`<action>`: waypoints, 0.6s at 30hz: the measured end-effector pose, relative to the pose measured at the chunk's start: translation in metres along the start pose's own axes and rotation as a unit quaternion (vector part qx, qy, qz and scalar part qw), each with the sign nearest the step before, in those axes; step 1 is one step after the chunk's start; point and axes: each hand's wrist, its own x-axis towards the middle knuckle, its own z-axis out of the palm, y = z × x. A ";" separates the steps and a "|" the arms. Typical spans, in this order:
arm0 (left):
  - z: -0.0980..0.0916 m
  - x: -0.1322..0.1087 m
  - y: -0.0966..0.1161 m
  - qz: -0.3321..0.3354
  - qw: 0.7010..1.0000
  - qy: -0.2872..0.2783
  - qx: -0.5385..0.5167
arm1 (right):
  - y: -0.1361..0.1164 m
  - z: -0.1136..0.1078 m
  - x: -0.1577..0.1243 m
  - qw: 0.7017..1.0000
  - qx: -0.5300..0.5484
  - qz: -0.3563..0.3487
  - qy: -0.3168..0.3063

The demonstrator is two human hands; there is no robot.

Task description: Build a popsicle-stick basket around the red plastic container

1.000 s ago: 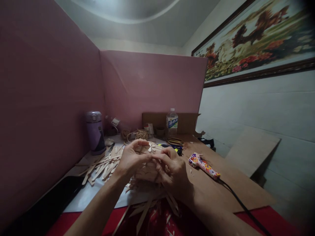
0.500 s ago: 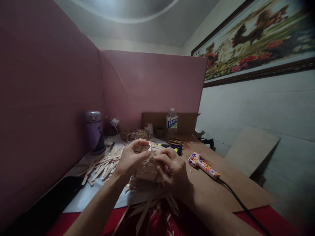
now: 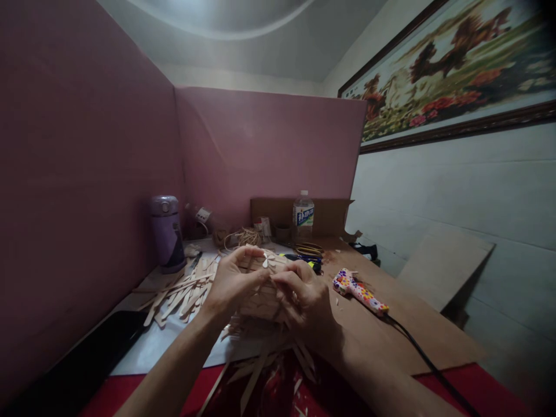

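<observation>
- Left hand [image 3: 232, 284] has curled lower onto the stick craft [image 3: 260, 301], its grip closed over the top.
- Right hand [image 3: 306, 301] grip pinches the craft's right side, so it sits between the 2 grips.
- Glue gun [image 3: 359, 292] lies right of that grip.

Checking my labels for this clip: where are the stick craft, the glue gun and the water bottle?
stick craft [image 3: 260, 303], head view, its slatted side wall.
glue gun [image 3: 360, 292], head view, middle of its patterned body.
water bottle [image 3: 303, 216], head view, its label.

The stick basket [image 3: 260, 292] looks like pale matt wood, the glue gun [image 3: 359, 292] like glossy painted plastic, the bottle [image 3: 303, 217] like clear plastic.
</observation>
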 end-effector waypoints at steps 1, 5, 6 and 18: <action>0.000 0.000 0.000 -0.001 1.000 0.002 0.001 | 0.000 0.000 0.000 1.000 0.001 0.001 -0.001; -0.001 0.001 -0.001 -0.010 1.000 0.000 0.009 | 0.001 0.000 -0.001 1.000 0.006 0.005 -0.006; -0.002 0.001 -0.002 -0.014 1.000 -0.007 0.002 | 0.001 -0.001 0.000 1.000 0.005 0.005 -0.004; 0.000 0.002 -0.003 -0.034 0.999 0.003 -0.023 | 0.000 -0.001 0.001 0.995 0.041 0.040 0.085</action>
